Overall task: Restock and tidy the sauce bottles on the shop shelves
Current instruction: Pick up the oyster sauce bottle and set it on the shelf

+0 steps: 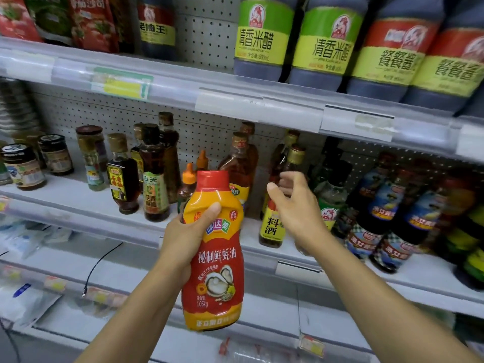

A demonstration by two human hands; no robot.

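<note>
Left hand (187,231): gripping oyster sauce bottle (213,258) at its waist, thumb across the front, fingers wrapped behind; bottle upright, red cap up, held in front of middle shelf (78,203), clear of the shelf surface
Right hand (293,205): raised beside the held bottle, fingers loosely curled, thumb out, holding nothing; fingertips near the neck of cooking wine bottle (273,226), contact not discernible
Oyster sauce bottle: large squeeze type, red and orange wrap, oyster picture on lower front
Middle shelf, left to right: dark-lidded jars (22,166) at far left; slim green-labelled jar (93,158); flat sesame oil bottle (123,176), gold cap; tall dark oil bottle (154,176) at shelf front; further tall bottles behind it; small orange-capped bottle (188,184) just behind the held bottle; amber bottle (239,163) with gold cap, partly hidden by the held bottle; cooking wine bottle with yellow label at shelf edge; green-labelled clear bottle (331,200); cluster of dark bottles with blue labels (400,205) at right, blurred
Upper shelf (183,82): red pouches (91,22) at left; dark bottle with red and yellow label (156,24); gap showing pegboard; two vinegar bottles with green labels (262,38); two dark bottles with red and yellow labels (392,53) at right
Lower shelf (146,284): pale packets (26,302) at left, blurred; black cable (99,263) lying across the surface
Price tag strip (121,82): green and yellow tag on upper shelf edge
</note>
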